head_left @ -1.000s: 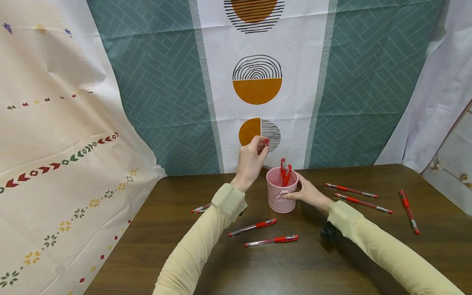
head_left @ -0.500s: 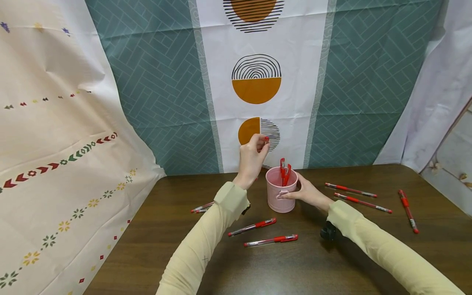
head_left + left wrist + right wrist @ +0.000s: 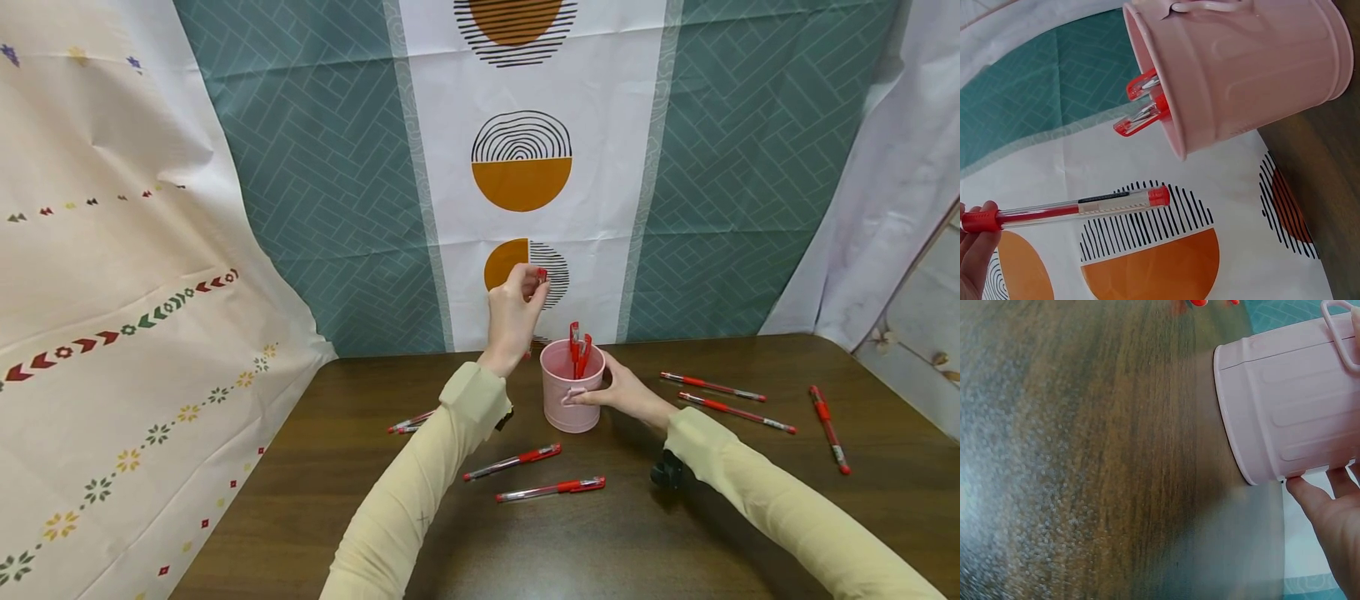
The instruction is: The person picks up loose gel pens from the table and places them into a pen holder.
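Note:
Up and to the left of the pink bucket (image 3: 566,404), my left hand (image 3: 512,321) pinches a red gel pen (image 3: 1072,211) by its red end. In the left wrist view the pen's clear barrel points past the bucket's mouth, apart from the rim. From the right side, my right hand (image 3: 628,393) grips the bucket, thumb near its small handle (image 3: 1338,337); its fingers wrap the far wall in the right wrist view. The bucket stands upright on the table. Inside it lean red pens (image 3: 579,354), their capped ends showing above the rim.
Two red pens (image 3: 551,490) lie on the brown table (image 3: 600,550) in front of the bucket. More pens (image 3: 411,422) lie at the left, partly behind the left sleeve. Several others (image 3: 738,412) lie at the right. A patterned cloth (image 3: 525,83) hangs behind the table's back edge.
My left hand has risen slightly and shifted a little to the right with the pen. The right hand and the bucket have stayed in place.

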